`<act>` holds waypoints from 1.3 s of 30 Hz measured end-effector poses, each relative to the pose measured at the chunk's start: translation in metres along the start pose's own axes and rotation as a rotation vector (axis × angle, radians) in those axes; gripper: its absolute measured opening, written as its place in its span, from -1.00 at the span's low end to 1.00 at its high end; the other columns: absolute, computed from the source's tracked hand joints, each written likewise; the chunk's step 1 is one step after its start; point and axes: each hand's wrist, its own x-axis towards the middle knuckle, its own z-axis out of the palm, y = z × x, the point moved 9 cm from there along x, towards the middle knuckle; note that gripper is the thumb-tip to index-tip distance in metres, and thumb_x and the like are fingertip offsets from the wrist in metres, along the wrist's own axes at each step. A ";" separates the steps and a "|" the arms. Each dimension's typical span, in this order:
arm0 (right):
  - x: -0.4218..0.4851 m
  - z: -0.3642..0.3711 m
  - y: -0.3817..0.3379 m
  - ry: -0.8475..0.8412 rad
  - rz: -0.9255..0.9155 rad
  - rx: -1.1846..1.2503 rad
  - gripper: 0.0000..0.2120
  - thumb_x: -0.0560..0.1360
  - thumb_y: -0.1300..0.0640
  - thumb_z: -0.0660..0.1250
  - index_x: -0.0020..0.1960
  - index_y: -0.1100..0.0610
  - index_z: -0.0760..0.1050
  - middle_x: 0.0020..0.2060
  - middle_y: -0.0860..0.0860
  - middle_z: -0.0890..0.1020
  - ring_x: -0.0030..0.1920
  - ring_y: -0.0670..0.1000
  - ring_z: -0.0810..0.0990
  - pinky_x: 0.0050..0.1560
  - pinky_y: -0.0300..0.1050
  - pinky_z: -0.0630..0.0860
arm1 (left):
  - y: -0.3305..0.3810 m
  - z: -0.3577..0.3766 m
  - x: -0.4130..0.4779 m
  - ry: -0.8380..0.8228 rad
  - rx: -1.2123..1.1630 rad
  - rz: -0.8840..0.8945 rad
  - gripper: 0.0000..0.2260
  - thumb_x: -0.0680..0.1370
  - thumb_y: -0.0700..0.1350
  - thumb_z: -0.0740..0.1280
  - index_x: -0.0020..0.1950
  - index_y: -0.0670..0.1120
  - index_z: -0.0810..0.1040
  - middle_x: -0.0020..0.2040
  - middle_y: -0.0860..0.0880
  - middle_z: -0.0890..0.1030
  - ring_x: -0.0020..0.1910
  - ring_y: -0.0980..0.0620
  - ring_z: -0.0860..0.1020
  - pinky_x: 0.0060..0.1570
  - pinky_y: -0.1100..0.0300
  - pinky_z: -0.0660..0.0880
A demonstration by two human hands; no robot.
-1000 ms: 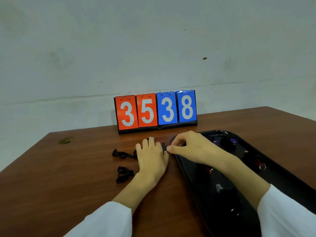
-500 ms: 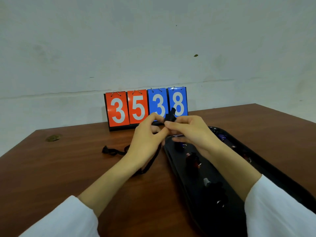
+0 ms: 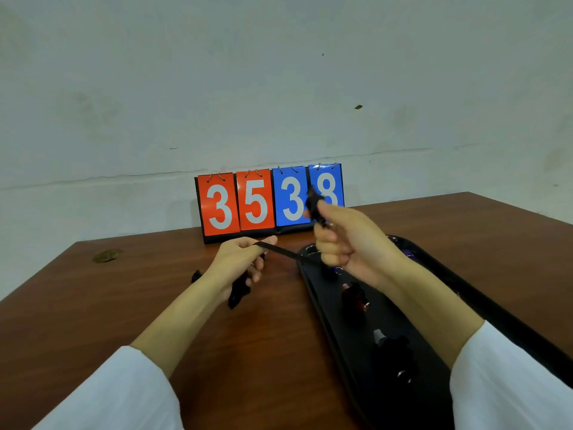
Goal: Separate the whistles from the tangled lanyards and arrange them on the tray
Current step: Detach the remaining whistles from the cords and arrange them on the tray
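The right hand (image 3: 347,246) is curled into a fist and grips a black whistle (image 3: 314,203) that sticks up above the thumb. It is blurred, so its shape is hard to make out. The hand is raised over the far end of the tray, and the whistle shows in front of the blue cards of the scoreboard.

A black lanyard (image 3: 283,252) runs as a taut strap from under this fist, leftward and slightly up, to the left hand (image 3: 240,262). That hand pinches the strap between thumb and forefinger, with its other fingers curled. More of the black strap hangs in a bunch (image 3: 238,293) below the left palm, just above the bench. A small dark end of strap (image 3: 196,276) shows left of the left wrist, but whether it lies on the wood cannot be told.

The black tray (image 3: 313,302) lies on the bench under the right forearm, reaching from near the scoreboard towards the person. Several whistles are on it, well apart from one another — a dark red one (image 3: 355,297) and a black one with a pale tip (image 3: 380,336). A dark one near a small metal ring (image 3: 403,373) is barely visible against the tray.

The brown wooden bench (image 3: 93,321) carries a flip scoreboard (image 3: 257,203) at its far edge — red 3 and 5, blue 3 and 8. A small brownish scrap (image 3: 107,256) lies near the bench's far left corner. Both arms wear white sleeves (image 3: 124,392).
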 end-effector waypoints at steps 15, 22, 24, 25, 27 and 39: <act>-0.001 -0.009 0.028 0.142 0.173 -0.708 -0.73 0.61 -0.05 0.06 0.19 0.10 0.30 -0.21 0.13 0.61 -0.63 -0.16 0.19 -0.65 -0.33 0.17 | 0.014 0.028 -0.014 -0.369 -0.201 0.008 -0.70 0.13 -0.27 0.22 -0.15 -0.15 0.42 -0.18 -0.12 0.45 -0.04 -0.10 0.38 0.00 0.03 0.30; -0.007 -0.011 0.000 0.248 -0.015 -0.269 -0.70 0.60 -0.01 0.11 0.13 0.20 0.43 -0.60 -0.13 0.32 -0.67 -0.19 0.21 -0.67 -0.37 0.13 | 0.010 0.031 -0.008 -0.479 -0.154 0.032 -0.55 0.21 -0.49 0.23 0.03 -0.14 0.46 -0.22 -0.07 0.54 -0.26 0.03 0.49 -0.23 0.19 0.40; -0.010 -0.022 -0.011 0.342 -0.105 -0.170 -0.69 0.60 0.01 0.11 0.16 0.22 0.43 -0.53 -0.10 0.30 -0.66 -0.19 0.20 -0.67 -0.36 0.11 | 0.000 0.022 -0.005 -0.452 0.023 0.044 -0.57 0.32 -0.54 0.24 0.05 -0.13 0.53 -0.16 -0.08 0.53 -0.24 0.05 0.52 -0.25 0.22 0.46; -0.011 -0.026 -0.015 0.374 -0.128 -0.172 -0.69 0.60 0.02 0.11 0.16 0.22 0.43 -0.48 -0.08 0.29 -0.65 -0.18 0.20 -0.67 -0.37 0.12 | -0.003 0.020 -0.004 -0.432 0.078 0.051 -0.59 0.37 -0.54 0.26 0.06 -0.13 0.56 -0.12 -0.08 0.53 -0.20 0.05 0.54 -0.21 0.22 0.49; -0.011 -0.028 -0.015 0.390 -0.124 -0.248 -0.70 0.60 0.03 0.12 0.17 0.23 0.41 -0.43 -0.06 0.28 -0.62 -0.18 0.21 -0.65 -0.37 0.13 | -0.002 0.023 -0.006 -0.443 0.022 0.067 -0.68 0.44 -0.42 0.30 0.12 -0.13 0.57 -0.01 -0.12 0.57 -0.04 -0.03 0.58 -0.04 0.15 0.52; -0.008 -0.021 -0.001 0.338 -0.043 -0.395 -0.73 0.60 0.04 0.13 0.18 0.20 0.38 -0.42 -0.02 0.28 -0.68 -0.18 0.24 -0.65 -0.37 0.16 | 0.018 0.051 -0.023 -0.523 -0.077 0.144 -0.83 0.40 -0.16 0.38 -0.03 -0.17 0.60 -0.23 -0.05 0.58 -0.28 0.12 0.51 -0.19 0.29 0.48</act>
